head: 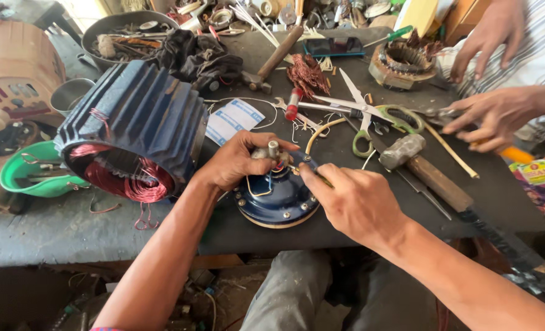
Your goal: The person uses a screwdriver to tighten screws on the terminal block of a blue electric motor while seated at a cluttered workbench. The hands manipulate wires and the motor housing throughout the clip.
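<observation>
Head view: round blue metal motor end cover [276, 199] lies flat on the dark grey workbench [52, 230], near the front edge at about 6 o'clock of the frame. Its rim carries small bolts, a pale gasket edge shows underneath, and a thin wire loop curves over its top face. A short silver shaft stub [273, 148] stands up from its centre.

Left hand [238, 160] comes in from 7 o'clock, forearm raised off the bench, fingers curled together around the fittings at the shaft stub, thumb pointing toward 3 o'clock. Right hand [355, 202] comes in from 4 o'clock, knuckles up, thumb and forefinger pinched on a thin tool or wire [318, 178] whose tip meets the cover's top; what it is, cannot tell.

At 9 o'clock of the cover, just beside it, lies a ribbed blue motor housing [140, 119] with copper-red windings showing in its open end. At 2 o'clock lie green-handled scissors [370, 113] and a wooden-handled hammer [428, 171]. At 3 o'clock, another person's hands [493, 116] work separately.
</observation>
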